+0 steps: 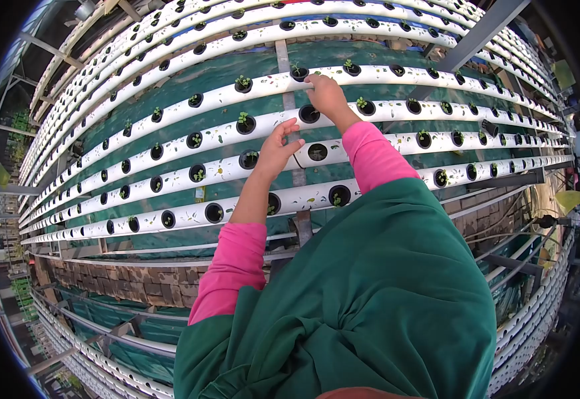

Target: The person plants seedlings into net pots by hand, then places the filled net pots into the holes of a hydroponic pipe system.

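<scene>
My right hand [327, 97] reaches to a white pipe [276, 84], its fingers bent together at the right rim of a black net pot [299, 74]. A small green seedling [296, 68] stands in that pot; the fingertips partly hide its edge. My left hand [278, 147] hovers over the nearer pipes with fingers and thumb apart, holding nothing. Below my right wrist is a dark pipe hole [310, 114] with no leaves showing. Another such hole [317, 152] lies right of my left hand. Left of my left hand, a potted seedling [244, 122] sits in the pipe.
Several parallel white pipes with seedlings in round holes run across the view. Green sheeting [223, 159] lies beneath them. A grey metal beam [481, 34] slants down at upper right. A black cup [489, 128] lies tilted on a pipe at right. Brick paving [130, 282] shows below.
</scene>
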`<control>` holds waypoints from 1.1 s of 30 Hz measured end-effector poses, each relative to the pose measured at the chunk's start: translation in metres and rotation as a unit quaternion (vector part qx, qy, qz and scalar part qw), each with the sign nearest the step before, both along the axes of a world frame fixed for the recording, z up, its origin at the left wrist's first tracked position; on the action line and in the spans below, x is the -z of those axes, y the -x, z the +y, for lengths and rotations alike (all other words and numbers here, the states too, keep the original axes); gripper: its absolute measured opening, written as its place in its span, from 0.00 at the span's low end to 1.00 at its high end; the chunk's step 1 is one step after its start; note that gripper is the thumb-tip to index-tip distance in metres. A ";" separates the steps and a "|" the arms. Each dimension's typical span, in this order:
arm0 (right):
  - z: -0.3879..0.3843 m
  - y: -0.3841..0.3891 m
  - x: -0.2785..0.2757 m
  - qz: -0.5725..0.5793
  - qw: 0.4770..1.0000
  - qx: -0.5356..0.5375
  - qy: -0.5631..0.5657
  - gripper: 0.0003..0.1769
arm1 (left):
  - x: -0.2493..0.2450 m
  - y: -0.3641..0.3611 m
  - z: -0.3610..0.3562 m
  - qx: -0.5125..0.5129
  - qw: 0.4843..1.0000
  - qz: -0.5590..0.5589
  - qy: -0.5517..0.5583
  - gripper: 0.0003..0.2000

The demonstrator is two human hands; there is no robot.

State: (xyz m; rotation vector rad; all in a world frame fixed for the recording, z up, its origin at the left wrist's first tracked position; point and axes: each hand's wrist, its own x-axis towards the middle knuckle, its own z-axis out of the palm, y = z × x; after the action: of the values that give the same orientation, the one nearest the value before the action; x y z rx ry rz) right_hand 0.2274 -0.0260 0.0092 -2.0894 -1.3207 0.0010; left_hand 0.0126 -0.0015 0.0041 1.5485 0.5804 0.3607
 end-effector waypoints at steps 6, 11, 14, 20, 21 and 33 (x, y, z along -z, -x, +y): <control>0.041 -0.017 0.017 -0.016 0.999 0.035 0.037 0.15 | -0.005 0.003 -0.001 -0.008 0.999 0.012 -0.030 0.29; 0.038 -0.018 0.024 -0.012 0.998 0.024 -0.057 0.10 | -0.014 0.004 -0.003 -0.015 0.998 0.026 -0.048 0.29; 0.020 -0.012 0.009 -0.002 0.994 -0.014 -0.110 0.10 | -0.014 0.005 -0.002 -0.017 0.998 0.026 -0.053 0.29; -0.030 0.018 -0.038 -0.001 0.994 -0.028 -0.101 0.09 | -0.004 0.004 0.000 -0.008 0.999 0.008 -0.034 0.27; -0.038 0.023 -0.043 -0.002 0.995 -0.025 -0.101 0.09 | -0.004 0.004 0.000 -0.005 0.999 0.007 -0.035 0.27; -0.098 0.045 -0.085 0.352 0.932 -0.048 -0.076 0.07 | -0.003 -0.010 -0.006 -0.034 0.996 -0.054 0.060 0.26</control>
State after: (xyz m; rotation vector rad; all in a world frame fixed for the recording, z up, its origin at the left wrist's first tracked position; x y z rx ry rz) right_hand 0.1825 -0.1245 0.0942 -1.6489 -0.9320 0.6136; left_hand 0.0223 -0.0075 0.0072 1.3869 0.5615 0.4513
